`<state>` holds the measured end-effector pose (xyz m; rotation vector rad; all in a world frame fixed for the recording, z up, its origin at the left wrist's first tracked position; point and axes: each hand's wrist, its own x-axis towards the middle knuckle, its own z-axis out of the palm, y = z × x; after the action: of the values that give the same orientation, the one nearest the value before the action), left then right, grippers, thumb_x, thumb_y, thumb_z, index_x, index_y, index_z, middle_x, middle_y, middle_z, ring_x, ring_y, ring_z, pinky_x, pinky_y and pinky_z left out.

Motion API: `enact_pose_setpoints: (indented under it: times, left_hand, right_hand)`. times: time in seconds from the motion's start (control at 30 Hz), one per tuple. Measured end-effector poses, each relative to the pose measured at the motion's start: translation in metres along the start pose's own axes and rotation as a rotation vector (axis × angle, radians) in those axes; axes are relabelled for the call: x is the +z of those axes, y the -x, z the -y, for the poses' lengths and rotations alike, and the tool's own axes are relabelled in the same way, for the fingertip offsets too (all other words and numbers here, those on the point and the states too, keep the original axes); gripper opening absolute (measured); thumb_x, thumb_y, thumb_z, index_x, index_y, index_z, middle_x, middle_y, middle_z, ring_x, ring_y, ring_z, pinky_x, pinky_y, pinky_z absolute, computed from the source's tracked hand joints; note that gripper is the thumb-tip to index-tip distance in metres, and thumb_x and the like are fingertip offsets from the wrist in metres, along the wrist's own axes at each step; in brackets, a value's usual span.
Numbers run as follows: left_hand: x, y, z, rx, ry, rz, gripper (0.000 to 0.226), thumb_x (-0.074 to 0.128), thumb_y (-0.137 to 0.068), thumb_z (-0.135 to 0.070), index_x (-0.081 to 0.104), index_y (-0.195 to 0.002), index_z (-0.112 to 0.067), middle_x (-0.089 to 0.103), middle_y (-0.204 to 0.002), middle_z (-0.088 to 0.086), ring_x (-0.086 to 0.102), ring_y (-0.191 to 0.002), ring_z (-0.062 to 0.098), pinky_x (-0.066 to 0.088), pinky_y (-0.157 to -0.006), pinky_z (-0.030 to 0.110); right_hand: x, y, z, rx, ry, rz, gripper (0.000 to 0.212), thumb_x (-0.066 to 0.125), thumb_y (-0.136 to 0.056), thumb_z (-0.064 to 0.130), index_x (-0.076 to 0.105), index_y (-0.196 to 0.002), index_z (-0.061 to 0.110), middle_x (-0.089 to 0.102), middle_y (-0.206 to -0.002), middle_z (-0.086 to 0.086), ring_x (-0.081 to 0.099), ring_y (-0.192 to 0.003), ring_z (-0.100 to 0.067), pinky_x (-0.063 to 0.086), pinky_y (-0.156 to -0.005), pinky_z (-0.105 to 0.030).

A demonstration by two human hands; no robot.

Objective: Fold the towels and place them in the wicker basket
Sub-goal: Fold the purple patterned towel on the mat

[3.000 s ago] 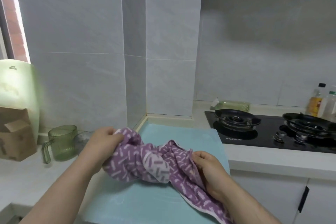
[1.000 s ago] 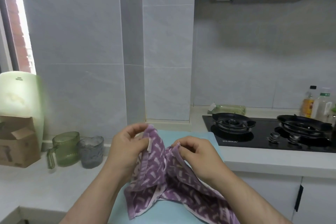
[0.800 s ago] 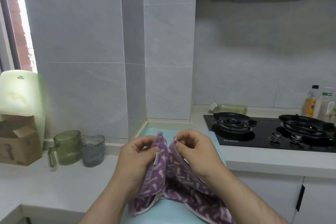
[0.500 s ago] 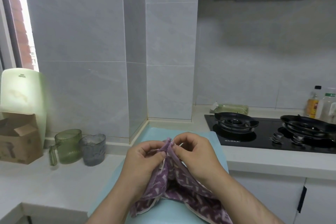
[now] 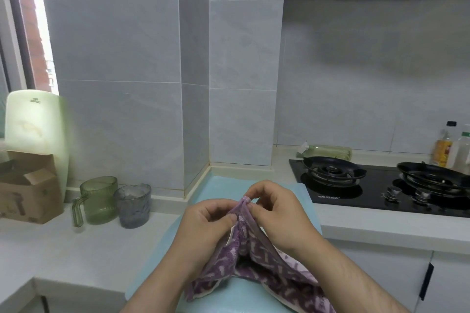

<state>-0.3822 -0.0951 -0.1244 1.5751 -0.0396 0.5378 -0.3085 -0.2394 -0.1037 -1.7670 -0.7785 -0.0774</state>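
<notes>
A purple towel (image 5: 254, 262) with pale dashes hangs bunched between my hands above a light blue mat (image 5: 223, 188) on the counter. My left hand (image 5: 206, 226) and my right hand (image 5: 277, 213) pinch its top edge side by side, fingertips almost touching. The rest of the towel drapes down toward my right forearm and onto the mat. No wicker basket is in view.
A green mug (image 5: 98, 199) and a grey glass cup (image 5: 132, 204) stand left of the mat. A cardboard box (image 5: 28, 188) and a pale green board (image 5: 35, 122) sit at far left. A black gas hob (image 5: 381, 185) and bottles (image 5: 450, 145) lie to the right.
My hands have come together, from holding the towel apart to pinching two edges side by side at its top. The towel now hangs narrower between them.
</notes>
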Motion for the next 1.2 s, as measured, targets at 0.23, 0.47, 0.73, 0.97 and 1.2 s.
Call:
enact_pose_setpoints:
  times: [0.23,0.47,0.73,0.97,1.2]
  left_hand:
    - [-0.011,0.003,0.020,0.016,-0.386,0.039,0.013,0.062,-0.066,-0.016,0.069,-0.077,-0.017,0.067,-0.069,-0.003,0.059,-0.065,0.006,0.049,-0.072,0.029]
    - [-0.027,-0.015,0.017,0.180,-0.690,-0.243,0.037,0.063,-0.090,-0.022,0.039,-0.102,-0.048,0.061,-0.102,-0.020,0.061,-0.081,0.005,0.052,-0.071,0.032]
    - [-0.011,-0.032,0.004,0.567,-0.858,-0.144,0.040,0.042,-0.075,-0.010,0.052,-0.102,-0.037,0.052,-0.138,-0.016,0.058,-0.109,0.007,0.049,-0.078,0.026]
    - [-0.036,-0.047,-0.036,0.186,-0.509,0.165,0.025,0.056,-0.074,-0.043,0.074,-0.078,-0.026,0.069,-0.081,-0.002,0.060,-0.069,0.005,0.044,-0.064,0.026]
    - [-0.047,-0.070,-0.033,0.281,-0.978,0.233,0.024,0.061,-0.086,-0.033,0.057,-0.065,-0.022,0.054,-0.075,-0.009,0.053,-0.072,0.003,0.037,-0.062,0.017]
  right_hand:
    - [-0.028,-0.045,0.040,-0.146,0.243,-0.100,0.015,0.061,-0.095,0.016,0.064,-0.096,0.031,0.067,-0.084,0.010,0.059,-0.072,-0.008,0.048,-0.070,-0.020]
    - [-0.059,-0.106,0.079,-0.233,0.495,-0.228,0.013,0.057,-0.096,0.015,0.068,-0.092,0.020,0.062,-0.079,0.011,0.058,-0.076,-0.013,0.042,-0.069,-0.025]
    - [-0.083,-0.151,0.121,-0.289,0.594,-0.386,0.019,0.055,-0.094,0.017,0.072,-0.100,0.013,0.072,-0.097,-0.003,0.063,-0.092,-0.020,0.041,-0.073,-0.025]
    - [-0.113,-0.151,0.131,-0.255,0.589,-0.478,0.020,0.057,-0.095,0.014,0.073,-0.103,0.008,0.071,-0.097,-0.005,0.062,-0.093,-0.022,0.037,-0.074,-0.023]
    - [-0.130,-0.146,0.128,-0.235,0.476,-0.517,0.018,0.057,-0.095,0.016,0.073,-0.098,0.009,0.070,-0.091,-0.005,0.063,-0.088,-0.023,0.049,-0.078,-0.031]
